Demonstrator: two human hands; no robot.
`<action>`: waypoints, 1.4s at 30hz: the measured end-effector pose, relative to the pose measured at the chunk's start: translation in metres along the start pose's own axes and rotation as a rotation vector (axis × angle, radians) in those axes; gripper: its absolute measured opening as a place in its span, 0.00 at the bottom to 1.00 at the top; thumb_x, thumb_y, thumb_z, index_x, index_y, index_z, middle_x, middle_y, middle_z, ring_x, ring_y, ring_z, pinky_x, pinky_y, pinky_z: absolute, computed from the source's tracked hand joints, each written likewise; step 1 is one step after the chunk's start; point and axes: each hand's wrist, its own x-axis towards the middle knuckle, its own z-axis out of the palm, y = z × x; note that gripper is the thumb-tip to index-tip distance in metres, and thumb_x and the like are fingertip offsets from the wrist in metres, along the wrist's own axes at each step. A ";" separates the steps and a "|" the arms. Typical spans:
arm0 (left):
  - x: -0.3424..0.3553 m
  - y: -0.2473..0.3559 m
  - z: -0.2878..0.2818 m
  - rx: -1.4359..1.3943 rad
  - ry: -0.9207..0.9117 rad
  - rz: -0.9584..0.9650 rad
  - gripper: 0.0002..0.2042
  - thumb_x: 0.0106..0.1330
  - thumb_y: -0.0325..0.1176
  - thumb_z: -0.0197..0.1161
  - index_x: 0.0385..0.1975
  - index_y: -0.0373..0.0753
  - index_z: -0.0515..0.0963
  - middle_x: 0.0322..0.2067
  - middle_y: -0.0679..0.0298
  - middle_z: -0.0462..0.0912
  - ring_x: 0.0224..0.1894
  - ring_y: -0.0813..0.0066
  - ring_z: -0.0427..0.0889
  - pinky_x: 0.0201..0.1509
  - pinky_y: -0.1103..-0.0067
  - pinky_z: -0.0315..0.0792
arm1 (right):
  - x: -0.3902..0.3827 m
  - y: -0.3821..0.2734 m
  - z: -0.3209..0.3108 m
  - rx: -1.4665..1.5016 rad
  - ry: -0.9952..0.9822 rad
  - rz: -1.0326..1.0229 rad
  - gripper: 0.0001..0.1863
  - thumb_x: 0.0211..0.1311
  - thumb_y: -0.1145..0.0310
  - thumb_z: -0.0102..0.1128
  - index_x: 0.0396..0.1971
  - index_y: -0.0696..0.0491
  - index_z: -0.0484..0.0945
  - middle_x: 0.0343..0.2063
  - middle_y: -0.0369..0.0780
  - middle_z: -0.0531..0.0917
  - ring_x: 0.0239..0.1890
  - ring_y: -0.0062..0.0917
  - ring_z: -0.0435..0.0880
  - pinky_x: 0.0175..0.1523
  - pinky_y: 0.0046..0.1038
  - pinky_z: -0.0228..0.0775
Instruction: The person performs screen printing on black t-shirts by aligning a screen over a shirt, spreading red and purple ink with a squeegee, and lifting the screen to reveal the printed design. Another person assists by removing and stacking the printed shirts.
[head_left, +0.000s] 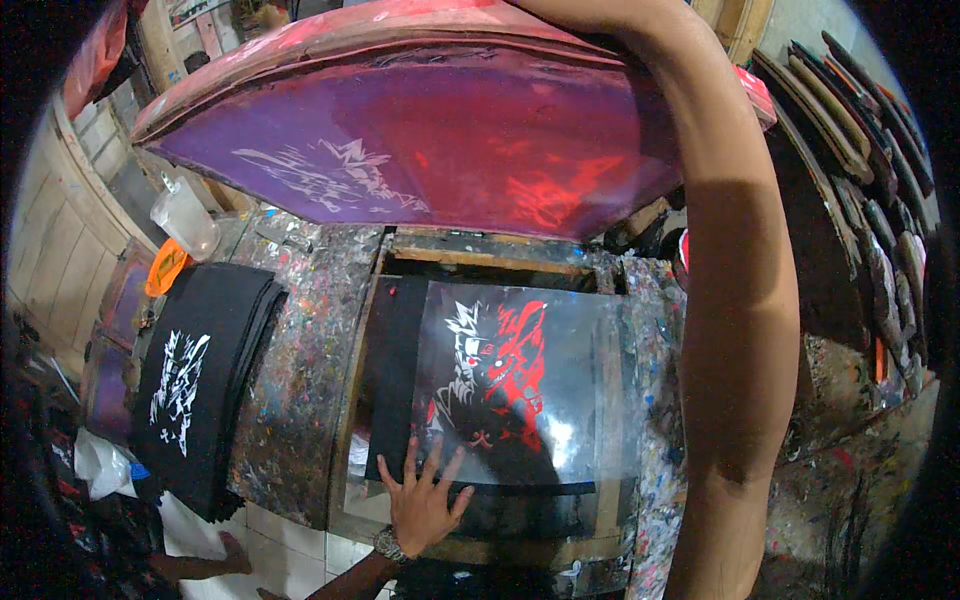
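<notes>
"Where my left hand lies, palm down, fingers spread, nothing grasped: one glossy clear sheet over one black cloth, touched near its close left corner."

"Markings?"

"One jagged print, white at left, red at right. Whether on sheet or cloth, I cannot tell."

"Your right hand?"

"Past the upper edge of view. My right arm reaches to the top of the screen frame; whether that hand grips, I cannot tell."

"Screen?"

"Raised on a tilt beyond the cloth. Mesh purple at left, red at right; one pale design, one red."

"Left side?"

"One stack of black cloths, top piece printed white, on the paint-spattered worktop. Just beyond: one orange item, one translucent container."
</notes>
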 end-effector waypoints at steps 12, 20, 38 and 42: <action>-0.002 0.000 0.003 0.025 0.004 0.010 0.30 0.69 0.56 0.59 0.69 0.51 0.71 0.74 0.59 0.61 0.78 0.45 0.50 0.70 0.29 0.33 | 0.017 0.004 0.005 -0.043 -0.015 -0.029 0.42 0.68 0.34 0.48 0.50 0.65 0.82 0.55 0.63 0.79 0.60 0.56 0.78 0.66 0.43 0.69; 0.057 0.099 0.002 -0.412 0.086 0.149 0.34 0.65 0.54 0.67 0.65 0.37 0.73 0.73 0.33 0.50 0.75 0.27 0.46 0.72 0.37 0.45 | 0.011 0.013 0.029 -0.078 0.190 0.027 0.48 0.57 0.21 0.48 0.43 0.57 0.87 0.41 0.62 0.85 0.48 0.57 0.85 0.55 0.47 0.76; -0.054 -0.097 -0.079 0.035 0.121 0.167 0.21 0.48 0.43 0.76 0.38 0.38 0.78 0.39 0.58 0.78 0.46 0.54 0.77 0.50 0.61 0.69 | -0.344 -0.077 0.256 0.046 -0.570 -0.002 0.19 0.60 0.52 0.63 0.46 0.46 0.76 0.31 0.40 0.85 0.36 0.37 0.87 0.56 0.50 0.69; -0.048 -0.091 -0.068 -0.001 0.175 0.151 0.23 0.53 0.49 0.74 0.40 0.38 0.80 0.37 0.59 0.78 0.46 0.56 0.77 0.51 0.62 0.69 | -0.388 -0.053 0.305 -0.189 -0.077 -0.371 0.18 0.59 0.58 0.61 0.49 0.42 0.76 0.39 0.39 0.84 0.42 0.34 0.87 0.59 0.52 0.67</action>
